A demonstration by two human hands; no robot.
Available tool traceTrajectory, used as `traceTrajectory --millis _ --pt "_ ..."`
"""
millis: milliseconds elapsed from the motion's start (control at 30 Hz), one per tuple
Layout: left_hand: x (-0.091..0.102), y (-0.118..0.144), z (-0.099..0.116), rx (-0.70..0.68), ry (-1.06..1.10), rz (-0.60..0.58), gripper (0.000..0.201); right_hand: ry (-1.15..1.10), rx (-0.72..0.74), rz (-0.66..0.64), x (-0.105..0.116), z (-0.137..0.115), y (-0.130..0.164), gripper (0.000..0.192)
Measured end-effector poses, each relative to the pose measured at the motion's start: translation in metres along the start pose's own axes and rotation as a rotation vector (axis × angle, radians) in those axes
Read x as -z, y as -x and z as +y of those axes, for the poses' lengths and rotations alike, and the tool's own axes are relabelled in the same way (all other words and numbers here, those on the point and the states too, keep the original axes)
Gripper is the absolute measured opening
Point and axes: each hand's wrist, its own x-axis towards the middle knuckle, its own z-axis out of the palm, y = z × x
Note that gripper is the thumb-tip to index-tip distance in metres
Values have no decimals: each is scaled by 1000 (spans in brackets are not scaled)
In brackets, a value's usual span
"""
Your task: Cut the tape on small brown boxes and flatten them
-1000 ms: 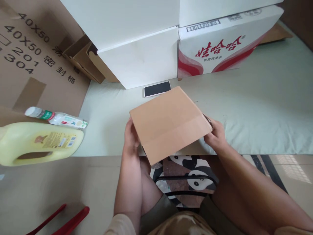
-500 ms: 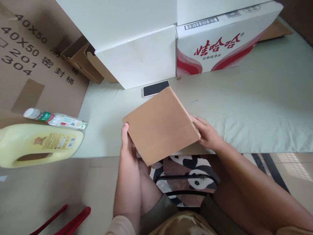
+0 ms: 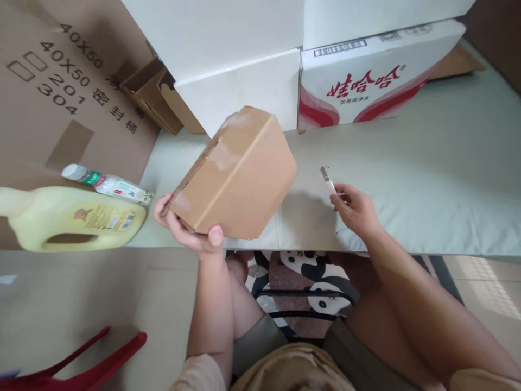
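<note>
A brown cardboard box is lifted and tilted above the pale green cloth. My left hand grips its lower left corner, with the thumb on the near face and the fingers round the side. Tape with a torn-looking edge runs along the upper left face. To the right of the box and apart from it, my right hand is closed on a slim utility knife, white with a metal tip pointing up and left.
White cartons and a red-lettered carton stand at the back. On the left are a clear bottle, a yellow jug and a large printed carton. A red chair part is at lower left.
The box has turned and moved up and left, showing its taped side and covering the phone. My right hand has left the box; the utility knife now shows in it.
</note>
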Motion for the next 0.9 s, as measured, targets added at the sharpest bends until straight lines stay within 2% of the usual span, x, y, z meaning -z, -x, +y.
traceTrajectory --millis 67,133,200,367,433,500,633,767,900 --pt "6 3 20 -208 -28 71 80 -249 2 -29 6 -8 10 32" --pt "10 7 40 -319 -63 29 71 -398 39 -58 10 -16 23 33" --pt "10 12 58 -370 -92 -33 65 -459 131 -79 16 -24 37 31" --pt "10 27 91 -383 -96 -113 52 -313 605 -170 29 -43 63 23" --pt "10 33 102 -417 -119 -134 47 -253 736 -175 31 -46 69 26" --pt "11 38 113 -467 -152 -161 43 -241 757 -111 33 -44 72 30" --pt "17 51 136 -569 -146 -226 40 -242 708 70 39 -30 66 35" --pt "24 70 150 -613 -163 -339 39 -117 744 258 55 -20 60 32" --pt "26 84 153 -607 -136 -355 37 66 854 274 70 -19 67 33"
